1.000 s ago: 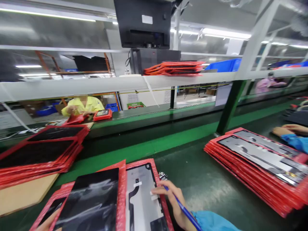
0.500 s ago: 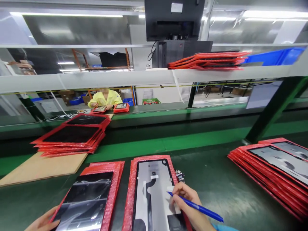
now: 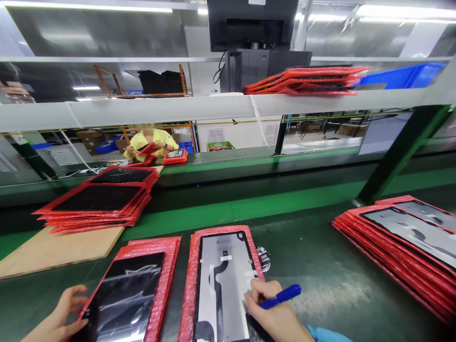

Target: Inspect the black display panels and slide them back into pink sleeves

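Note:
My right hand (image 3: 272, 308) is closed around a blue pen (image 3: 281, 296), low over a silver-backed screen panel (image 3: 233, 285). The pen's tip is hidden behind my fingers. This panel lies back side up on red bubble wrap (image 3: 187, 289) and has a dark curved strip down its middle. My left hand (image 3: 59, 316) is at the left edge of a glossy black screen panel (image 3: 124, 299), fingers apart and the thumb touching its edge. Under that panel is more red bubble wrap (image 3: 169, 275). A small shiny metal object (image 3: 264, 259) sits right of the silver-backed panel.
Red-wrapped black panels (image 3: 96, 198) are stacked on a wooden board (image 3: 64, 249) at the left. At the right lies a stack of silver-backed panels (image 3: 409, 232). A green post (image 3: 392, 156) rises beside it. Across the bench, a person in yellow (image 3: 151, 140) handles a red-wrapped piece.
My right hand has moved slightly down and left, and the pen now tilts up to the right. My left fingers have lifted from the panel's side. The person opposite has raised a red piece.

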